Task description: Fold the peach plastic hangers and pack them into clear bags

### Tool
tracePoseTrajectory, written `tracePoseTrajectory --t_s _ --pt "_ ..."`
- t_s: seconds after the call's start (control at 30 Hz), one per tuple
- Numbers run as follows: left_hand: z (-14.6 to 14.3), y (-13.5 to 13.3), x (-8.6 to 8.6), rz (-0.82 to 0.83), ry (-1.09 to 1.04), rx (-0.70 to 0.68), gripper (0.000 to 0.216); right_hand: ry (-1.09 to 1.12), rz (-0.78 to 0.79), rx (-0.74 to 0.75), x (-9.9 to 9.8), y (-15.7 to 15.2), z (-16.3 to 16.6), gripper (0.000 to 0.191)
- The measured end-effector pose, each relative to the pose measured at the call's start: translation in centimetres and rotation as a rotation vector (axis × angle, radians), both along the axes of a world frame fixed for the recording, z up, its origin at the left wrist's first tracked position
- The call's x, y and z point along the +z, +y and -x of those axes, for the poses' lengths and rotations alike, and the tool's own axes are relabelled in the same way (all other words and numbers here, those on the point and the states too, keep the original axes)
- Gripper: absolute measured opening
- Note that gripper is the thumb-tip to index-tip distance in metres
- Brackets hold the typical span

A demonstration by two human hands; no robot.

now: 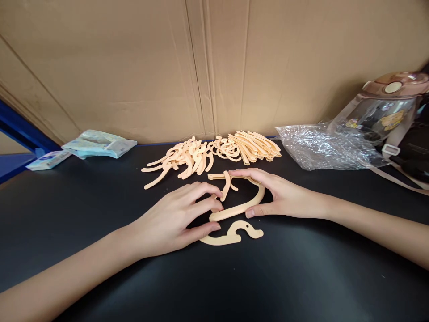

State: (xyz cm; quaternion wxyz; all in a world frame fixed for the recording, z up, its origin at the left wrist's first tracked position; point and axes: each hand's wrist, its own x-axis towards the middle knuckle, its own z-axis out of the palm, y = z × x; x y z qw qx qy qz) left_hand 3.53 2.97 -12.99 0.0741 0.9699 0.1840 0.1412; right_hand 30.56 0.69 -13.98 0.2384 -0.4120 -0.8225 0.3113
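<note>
Several cream plastic parts that look like pieces of a folding clothes hanger lie on the black table in the middle of the head view. A long curved hanger arm (238, 209) bends round at the right, where my right hand (279, 192) grips it with thumb in front and fingers behind. At its left end my left hand (181, 214) has bent fingers and thumb around the tip. Short curved pieces (226, 185) stand by the left fingertips, partly hidden. Below, a hook-shaped piece (247, 228) with a small hole lies flat, one end under my left thumb.
Behind my hands lie a heap of hook pieces (191, 156), smaller curved pieces (226, 147) and a stack of long arms (256, 145). A clear plastic bag (321, 147) and a strapped bottle (375, 112) stand right; tissue packs (98, 144) lie left. Cardboard (134, 67) walls the back.
</note>
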Motion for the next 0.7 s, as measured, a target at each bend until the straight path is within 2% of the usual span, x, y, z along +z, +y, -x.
tracePoseTrajectory --t_s 0.33,0.7 --pt "0.01 -0.22 -0.06 -0.003 -0.086 -0.013 0.027 -0.014 -0.062 0.022 -0.35 0.14 0.01 0.078" --pt "0.13 -0.32 -0.27 0.023 -0.082 -0.009 0.035 0.038 -0.047 0.037 -0.42 0.32 -0.11 0.077"
